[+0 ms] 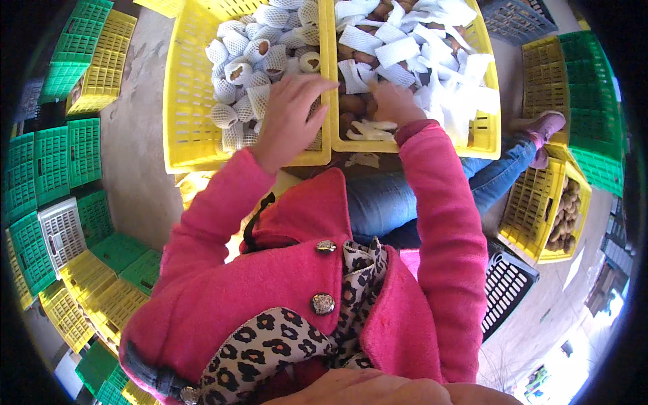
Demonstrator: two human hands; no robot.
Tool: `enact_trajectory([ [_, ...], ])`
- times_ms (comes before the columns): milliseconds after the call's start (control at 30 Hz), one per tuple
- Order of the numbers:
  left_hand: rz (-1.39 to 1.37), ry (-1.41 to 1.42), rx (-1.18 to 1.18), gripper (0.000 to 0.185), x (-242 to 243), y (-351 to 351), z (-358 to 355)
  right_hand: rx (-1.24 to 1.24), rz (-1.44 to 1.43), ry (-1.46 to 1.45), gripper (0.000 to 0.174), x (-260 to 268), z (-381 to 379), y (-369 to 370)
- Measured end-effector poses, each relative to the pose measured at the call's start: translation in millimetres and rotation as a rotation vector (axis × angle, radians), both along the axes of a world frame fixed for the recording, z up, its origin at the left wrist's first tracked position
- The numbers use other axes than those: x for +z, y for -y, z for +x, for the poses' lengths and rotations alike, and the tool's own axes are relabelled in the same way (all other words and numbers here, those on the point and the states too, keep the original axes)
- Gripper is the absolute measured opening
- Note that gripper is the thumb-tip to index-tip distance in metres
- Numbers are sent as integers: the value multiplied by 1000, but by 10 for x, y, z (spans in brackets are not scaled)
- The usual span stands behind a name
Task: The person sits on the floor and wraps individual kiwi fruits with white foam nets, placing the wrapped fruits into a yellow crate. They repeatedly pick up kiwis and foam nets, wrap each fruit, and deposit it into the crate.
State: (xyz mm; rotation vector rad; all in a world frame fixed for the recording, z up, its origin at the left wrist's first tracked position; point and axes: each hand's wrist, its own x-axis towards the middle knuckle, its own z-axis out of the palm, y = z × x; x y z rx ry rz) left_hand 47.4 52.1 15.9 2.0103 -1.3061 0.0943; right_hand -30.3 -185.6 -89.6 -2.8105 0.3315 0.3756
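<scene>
Two yellow plastic crates stand side by side before me. The left crate [190,109] holds many brown kiwifruit in white foam net sleeves [235,71]. In the right crate [364,146] lie bare kiwifruit [353,104] under a loose heap of empty foam net sleeves [400,53]. My left hand [293,119] hovers over the left crate's inner side, thumb and fingers apart, with nothing visible in it. My right hand [397,104] reaches down into the right crate among bare fruit and sleeves. Its fingertips are partly hidden, so whether it grips a fruit is unclear.
Stacked green crates [50,162] and yellow crates [101,283] line the left side. At right, a tilted yellow crate [531,202] holds kiwifruit, near a black crate [506,293]. Another person's jeans-clad leg [501,177] stretches beside the right crate.
</scene>
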Motion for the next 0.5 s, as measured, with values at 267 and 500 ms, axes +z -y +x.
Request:
enact_trajectory([
  [267,741,480,-212,22,-618,1472,694,-640,711,745,45,388,-116,90],
  [500,1024,422,-239,24,-1272,1799,876,-763,1612,907,35,401,-141,223],
])
